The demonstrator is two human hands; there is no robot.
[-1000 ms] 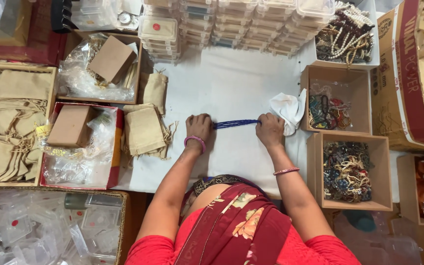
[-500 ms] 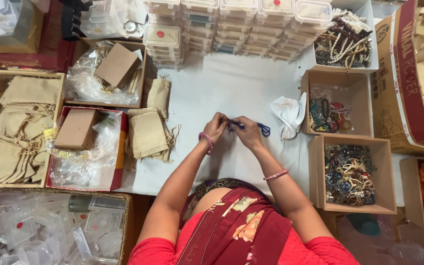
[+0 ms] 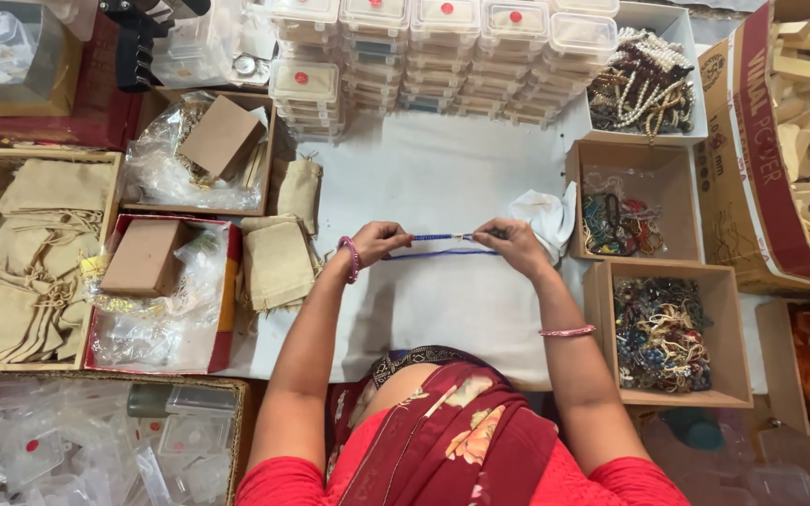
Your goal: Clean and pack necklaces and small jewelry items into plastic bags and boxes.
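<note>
A blue beaded necklace (image 3: 442, 244) is stretched level between my two hands above the white table cover (image 3: 442, 169). My left hand (image 3: 379, 241), with a pink bangle at the wrist, pinches its left end. My right hand (image 3: 515, 244) pinches the right end, where a small metal clasp shows near the middle of the upper strand. A lower strand sags slightly under the upper one. A crumpled white cloth (image 3: 546, 214) lies just behind my right hand.
Beige drawstring pouches (image 3: 277, 262) lie left of my hands, more in a left box (image 3: 25, 262). Stacked clear plastic cases (image 3: 442, 52) line the back. Right-hand cardboard boxes (image 3: 663, 333) hold mixed bead jewellery; a white box (image 3: 644, 84) holds pearl strands. Empty clear cases (image 3: 96, 440) fill the lower left.
A second ago the necklace was held stretched, then my hands came together and bunched it. Now they have pulled apart again and the strands are drawn out straight.
</note>
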